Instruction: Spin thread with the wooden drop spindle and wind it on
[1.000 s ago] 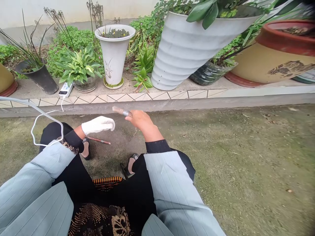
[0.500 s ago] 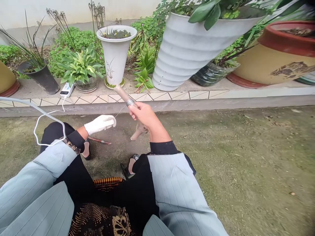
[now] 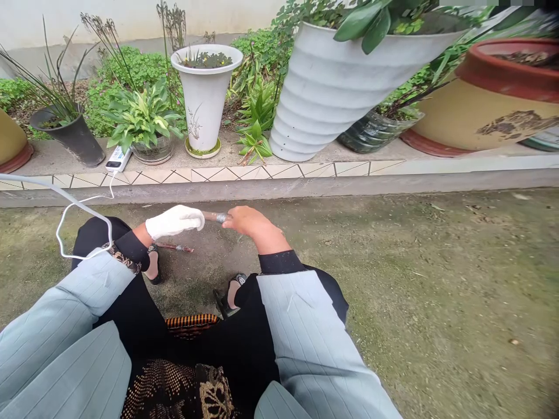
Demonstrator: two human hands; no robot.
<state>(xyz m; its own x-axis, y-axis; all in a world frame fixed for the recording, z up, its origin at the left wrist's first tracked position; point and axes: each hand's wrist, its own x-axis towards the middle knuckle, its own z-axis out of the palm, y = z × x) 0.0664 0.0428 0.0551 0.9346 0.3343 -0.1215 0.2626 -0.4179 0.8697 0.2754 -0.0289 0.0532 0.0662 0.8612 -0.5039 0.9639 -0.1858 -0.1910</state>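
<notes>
My right hand is bare and wrapped around a wooden stick, which now lies about level and points left. Silvery wire is wound around the stick just beside my right fingers. My left hand, in a white knitted glove, is closed with curled fingers at the stick's left end. The fingers hide that end, and the thin strand of wire that ran to this hand cannot be made out now. Below the glove, a reddish-brown stick with wire near its tip shows by my left foot.
Ahead runs a low tiled ledge with a slim white pot, a large ribbed white pot and other planters. A white power strip sits on it. A white cable loops at left, near my left arm.
My right hand has turned the stick from slanting up and away to level, bringing its far end leftward and down to my gloved left hand. The left hand has barely moved.
</notes>
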